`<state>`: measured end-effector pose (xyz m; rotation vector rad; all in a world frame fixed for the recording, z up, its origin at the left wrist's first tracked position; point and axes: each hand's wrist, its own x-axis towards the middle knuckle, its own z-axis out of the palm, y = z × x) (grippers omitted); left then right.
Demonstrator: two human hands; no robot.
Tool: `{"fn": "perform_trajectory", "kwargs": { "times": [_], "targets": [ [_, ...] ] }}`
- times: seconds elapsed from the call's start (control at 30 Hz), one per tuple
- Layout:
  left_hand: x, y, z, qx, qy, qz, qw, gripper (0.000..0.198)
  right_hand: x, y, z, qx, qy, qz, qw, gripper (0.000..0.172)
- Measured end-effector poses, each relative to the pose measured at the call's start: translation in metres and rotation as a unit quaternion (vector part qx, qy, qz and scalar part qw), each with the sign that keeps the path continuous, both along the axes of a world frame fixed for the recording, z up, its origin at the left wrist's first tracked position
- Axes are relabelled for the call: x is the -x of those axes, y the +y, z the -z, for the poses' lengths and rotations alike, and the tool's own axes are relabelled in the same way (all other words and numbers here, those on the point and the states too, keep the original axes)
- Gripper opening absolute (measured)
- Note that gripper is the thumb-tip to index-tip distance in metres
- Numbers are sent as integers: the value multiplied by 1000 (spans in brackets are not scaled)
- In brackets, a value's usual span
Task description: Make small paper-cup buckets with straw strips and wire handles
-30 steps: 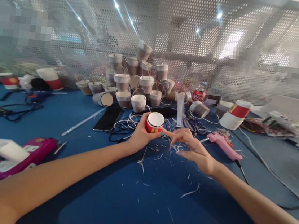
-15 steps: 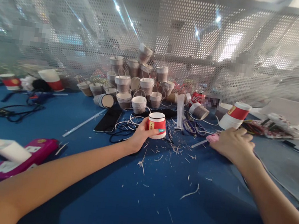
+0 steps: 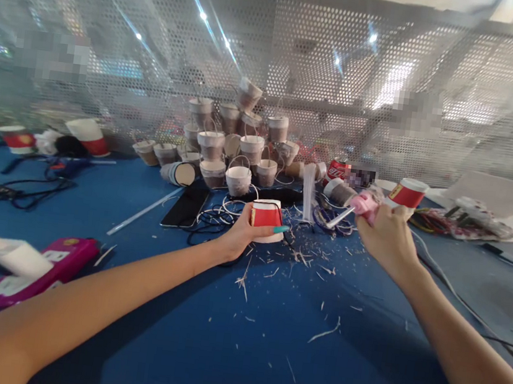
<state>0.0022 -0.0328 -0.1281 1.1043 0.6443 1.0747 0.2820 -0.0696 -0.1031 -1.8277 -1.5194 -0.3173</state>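
Note:
At the middle of the table, my left hand (image 3: pixel 236 237) grips a red and white paper cup (image 3: pixel 267 215), thumb across its near side. The cup is slightly tilted, and a black cord shows along its rim and side. To the right, my right hand (image 3: pixel 389 233) is wrapped around a pink hot glue gun (image 3: pixel 364 204), raised off the table. A thin pale bar sticks out from the gun down and to the left. The fingers hide much of the gun's body. Behind that hand stands a stack of red and white paper cups (image 3: pixel 410 192).
Small bucket-like cups with looped handles (image 3: pixel 251 148) are piled at the back against a perforated metal screen (image 3: pixel 301 54). A phone (image 3: pixel 186 207), clear sticks (image 3: pixel 307 192), cords and white scraps lie around. A purple power strip (image 3: pixel 61 255) sits at left.
My right hand has lifted the glue gun off the table and moved it up and slightly left. The paper cup in my left hand has tilted a little and sits slightly lower.

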Motion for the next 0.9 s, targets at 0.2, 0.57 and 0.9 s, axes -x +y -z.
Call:
{"fn": "perform_trajectory", "kwargs": {
  "times": [0.2, 0.57, 0.9],
  "targets": [
    [0, 0, -5, 15, -19, 43, 999, 57, 42, -16, -3, 51, 332, -258, 906, 44],
    [2, 9, 7, -26, -21, 83, 996, 58, 63, -29, 6, 80, 528, -464, 707, 32],
    [0, 6, 3, -32, -21, 98, 994, 56, 68, -34, 8, 133, 546, -453, 692, 36]
  ]
}}
